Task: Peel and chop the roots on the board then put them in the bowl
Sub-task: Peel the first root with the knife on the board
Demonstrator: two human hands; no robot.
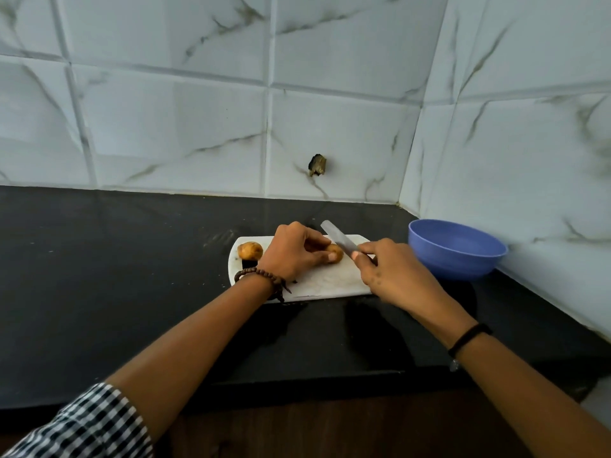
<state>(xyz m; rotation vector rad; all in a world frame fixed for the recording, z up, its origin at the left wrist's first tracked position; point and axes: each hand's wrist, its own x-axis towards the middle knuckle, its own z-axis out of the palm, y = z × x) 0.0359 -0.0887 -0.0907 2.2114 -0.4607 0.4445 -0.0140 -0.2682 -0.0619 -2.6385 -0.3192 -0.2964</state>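
The cutting board (327,279) was white. One potato (250,250) was golden-brown with dark specks, the other potato (334,251) a like tan. The knife (339,238) blade was pale grey, the bowl (456,262) periwinkle blue, the countertop (115,259) black. White wall tiles (172,127) carried grey-brown marble veins. The sleeve (96,424) was black-and-white checked, the beaded bracelet (258,274) dark brown, the wristband (469,335) black.

black countertop (115,276), white cutting board (330,282) lying flat on it right under the right hand (393,276) and its grip, blue bowl (456,249) also straight on the countertop, just right of that grip, near the board, not touching
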